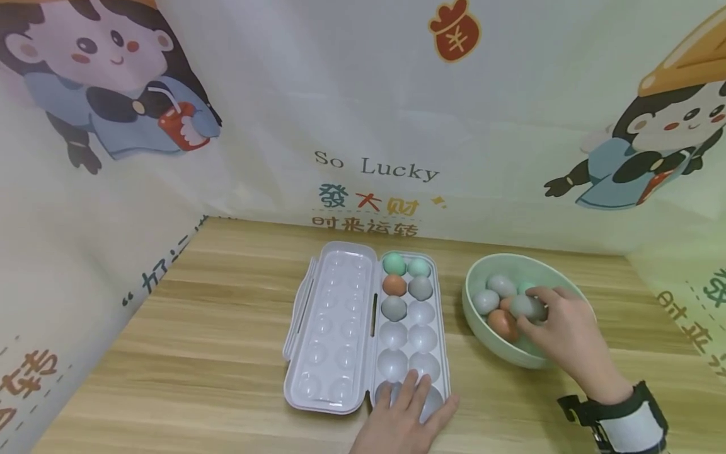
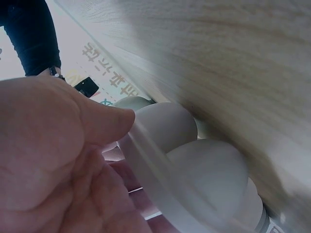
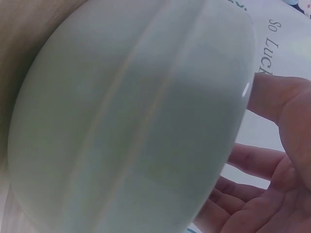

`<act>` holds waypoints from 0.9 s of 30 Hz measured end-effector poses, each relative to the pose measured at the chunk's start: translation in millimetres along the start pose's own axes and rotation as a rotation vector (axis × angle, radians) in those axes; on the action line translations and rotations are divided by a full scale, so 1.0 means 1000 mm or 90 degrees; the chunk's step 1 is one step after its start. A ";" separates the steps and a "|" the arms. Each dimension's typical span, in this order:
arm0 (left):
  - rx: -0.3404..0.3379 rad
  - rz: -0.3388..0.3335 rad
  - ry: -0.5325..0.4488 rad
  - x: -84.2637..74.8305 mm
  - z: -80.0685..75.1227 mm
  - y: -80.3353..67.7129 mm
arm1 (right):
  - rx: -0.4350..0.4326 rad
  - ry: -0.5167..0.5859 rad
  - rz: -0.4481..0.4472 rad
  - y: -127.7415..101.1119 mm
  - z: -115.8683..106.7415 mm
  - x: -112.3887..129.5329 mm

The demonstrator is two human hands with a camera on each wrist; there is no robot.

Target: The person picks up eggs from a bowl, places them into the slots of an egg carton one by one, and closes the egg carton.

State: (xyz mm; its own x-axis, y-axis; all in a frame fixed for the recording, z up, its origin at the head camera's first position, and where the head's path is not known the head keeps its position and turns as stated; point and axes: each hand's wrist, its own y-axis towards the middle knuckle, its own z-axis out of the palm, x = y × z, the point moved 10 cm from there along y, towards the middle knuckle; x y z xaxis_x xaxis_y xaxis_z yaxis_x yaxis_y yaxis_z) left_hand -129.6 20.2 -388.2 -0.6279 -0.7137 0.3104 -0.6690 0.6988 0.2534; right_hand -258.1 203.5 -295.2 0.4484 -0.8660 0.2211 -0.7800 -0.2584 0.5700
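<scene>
A light egg carton (image 1: 370, 353) lies open on the table, its dimpled lid (image 1: 334, 315) folded out to the left. At its far end sit a green egg (image 1: 394, 263), a mint egg (image 1: 419, 267), a brown egg (image 1: 394, 285) and two grey eggs (image 1: 420, 288). My left hand (image 1: 399, 413) rests with spread fingers across the carton's near end, partly covering the cups there; its thumb (image 2: 114, 121) touches the rim. Over the pale green bowl (image 1: 473, 315), my right hand (image 1: 567, 325) pinches a grey egg (image 1: 527, 307) between thumb and fingers. In the right wrist view, the bowl's wall hides that egg.
Several more eggs lie in the bowl, among them a brown egg (image 1: 503, 325) and a pale grey egg (image 1: 486, 302). The wooden table (image 1: 198, 353) ends at a printed cloth backdrop (image 1: 363, 113) behind and at both sides.
</scene>
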 end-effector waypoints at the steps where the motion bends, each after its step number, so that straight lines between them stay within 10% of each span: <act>1: -0.005 0.001 0.007 0.000 -0.001 0.000 | -0.004 -0.002 -0.003 0.000 -0.001 0.001; 15: 0.001 0.007 -0.014 -0.002 -0.003 0.000 | -0.015 0.027 -0.012 0.002 -0.005 0.014; 27: 0.011 0.020 -0.027 -0.001 -0.005 0.003 | 0.145 0.083 -0.099 0.031 0.002 0.071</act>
State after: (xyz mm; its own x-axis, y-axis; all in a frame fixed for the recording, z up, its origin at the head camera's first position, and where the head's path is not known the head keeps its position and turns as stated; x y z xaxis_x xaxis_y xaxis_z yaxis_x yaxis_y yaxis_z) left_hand -128.7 23.0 -383.0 -0.6647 -0.6935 0.2781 -0.6558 0.7198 0.2277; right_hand -251.7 132.8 -263.5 0.6114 -0.7497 0.2532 -0.7684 -0.4860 0.4164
